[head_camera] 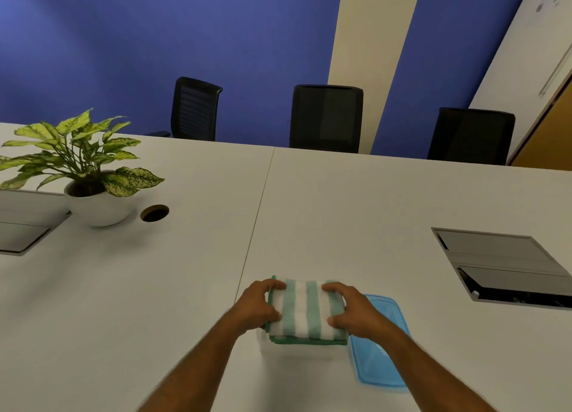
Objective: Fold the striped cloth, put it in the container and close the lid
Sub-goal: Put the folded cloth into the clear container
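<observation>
I see the striped cloth [305, 309] folded into a thick green-and-white square, held between my two hands near the close edge of the white table [356, 210]. My left hand [258, 308] grips its left edge, fingers curled over the far corner and thumb pressed against the near side. My right hand [351, 312] clamps the right edge the same way, fingers on top at the far corner, thumb at the near one. Both hands are closed on the cloth, one at each side, with the stripes running near to far between them.

Below the cloth I can make out the pale, see-through wall of the container [263, 345], its left near corner showing just under my left wrist. The cloth sits over it, but I cannot tell whether it rests on the rim or has gone partly inside.

The blue lid [382, 368] lies flat on the table just to the right of the container, partly under my right forearm.

Farther off on the left stands a potted plant [83, 167] in a white bowl, with a round cable hole [154, 213] beside it. A grey hatch [504, 266] is set into the table on the right. Three black chairs [326, 117] line the far edge against a blue wall [123, 40].
</observation>
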`<action>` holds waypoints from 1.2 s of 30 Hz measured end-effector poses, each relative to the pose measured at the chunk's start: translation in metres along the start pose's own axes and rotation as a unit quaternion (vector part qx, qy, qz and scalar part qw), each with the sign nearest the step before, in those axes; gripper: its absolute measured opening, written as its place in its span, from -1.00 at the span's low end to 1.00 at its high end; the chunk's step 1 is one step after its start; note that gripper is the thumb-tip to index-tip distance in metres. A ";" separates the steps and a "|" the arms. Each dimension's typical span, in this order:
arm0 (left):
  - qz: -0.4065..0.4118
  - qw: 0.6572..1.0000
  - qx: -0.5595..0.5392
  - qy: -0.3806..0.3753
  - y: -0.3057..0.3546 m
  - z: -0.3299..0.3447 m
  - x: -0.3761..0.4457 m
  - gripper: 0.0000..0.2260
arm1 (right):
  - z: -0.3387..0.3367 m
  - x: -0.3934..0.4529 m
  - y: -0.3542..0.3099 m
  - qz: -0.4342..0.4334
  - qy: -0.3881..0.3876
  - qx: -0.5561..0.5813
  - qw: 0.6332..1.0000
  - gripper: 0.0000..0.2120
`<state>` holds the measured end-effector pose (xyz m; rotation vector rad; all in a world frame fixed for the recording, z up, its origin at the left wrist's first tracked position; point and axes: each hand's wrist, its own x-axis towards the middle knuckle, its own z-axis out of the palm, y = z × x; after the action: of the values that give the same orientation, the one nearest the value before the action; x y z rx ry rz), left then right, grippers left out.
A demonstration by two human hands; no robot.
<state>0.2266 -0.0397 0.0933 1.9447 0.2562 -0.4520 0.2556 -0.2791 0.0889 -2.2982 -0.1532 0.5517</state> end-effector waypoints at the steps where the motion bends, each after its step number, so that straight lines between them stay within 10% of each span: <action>1: -0.005 1.000 0.013 0.003 -0.002 0.001 0.004 -0.40 | 0.004 0.004 0.002 0.006 0.000 -0.016 1.000 -0.33; 27: -0.038 0.901 0.431 0.009 -0.036 0.059 0.074 -0.45 | 0.081 0.064 0.027 0.085 -0.022 -0.326 0.941 -0.37; 32: -0.020 0.910 0.408 0.071 -0.038 0.065 0.071 -0.71 | 0.086 0.061 0.026 0.069 -0.012 -0.371 0.926 -0.31; 36: 0.022 0.859 0.510 0.045 -0.027 0.064 0.066 -0.60 | 0.074 0.053 0.024 0.018 0.045 -0.331 0.942 -0.42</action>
<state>0.2636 -0.0895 0.0202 3.0129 0.0044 -0.5173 0.2702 -0.2337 0.0079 -2.9811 -0.2857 0.4536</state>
